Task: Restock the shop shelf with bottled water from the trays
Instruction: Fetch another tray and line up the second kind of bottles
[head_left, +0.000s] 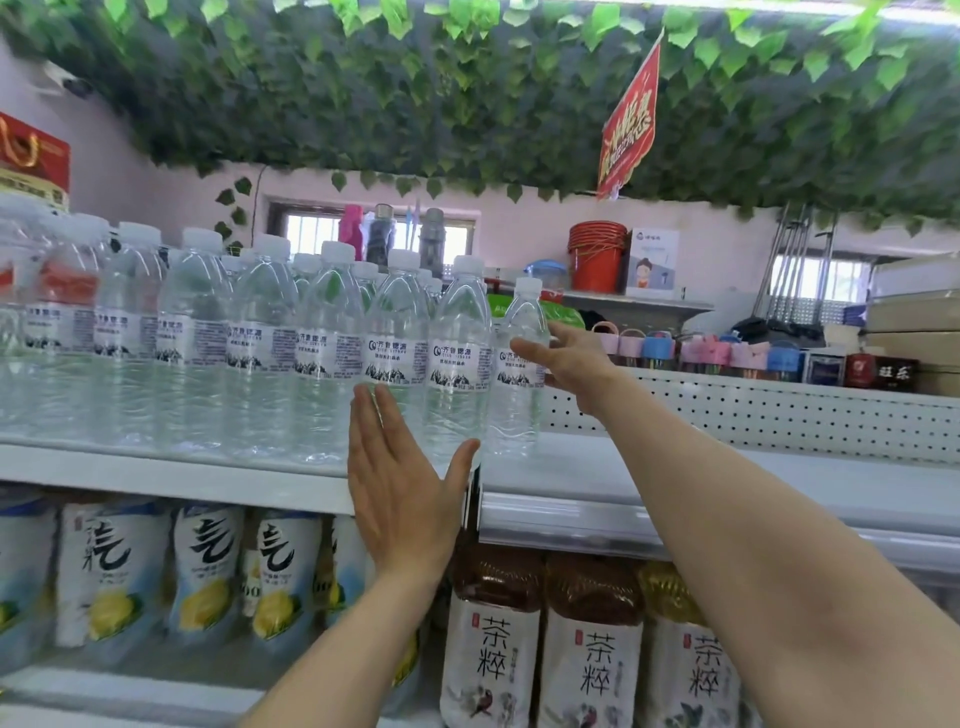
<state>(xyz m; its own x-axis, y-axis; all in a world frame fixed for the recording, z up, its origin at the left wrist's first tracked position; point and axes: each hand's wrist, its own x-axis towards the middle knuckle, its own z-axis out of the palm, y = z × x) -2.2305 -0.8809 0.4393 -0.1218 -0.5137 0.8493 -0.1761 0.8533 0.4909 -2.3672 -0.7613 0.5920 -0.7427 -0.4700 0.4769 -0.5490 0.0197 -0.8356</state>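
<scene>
On the upper shelf (156, 475): water bottles (322, 353) in rows, long axes vertical, caps up.
Left hand (400, 483): flat, fingers straight, pressing the water bottles' fronts.
Right hand (571, 358): thumb and fingers wrapped round end bottle (519, 410).

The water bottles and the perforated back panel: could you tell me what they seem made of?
Water bottles: likely thin clear plastic, glossy; see-through ribbed walls with highlights. Back panel: probably white-painted sheet metal, matte, judging by its regular punched holes.

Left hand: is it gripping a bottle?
No, the left hand lies flat, fingers straight, against the front water bottles.
</scene>
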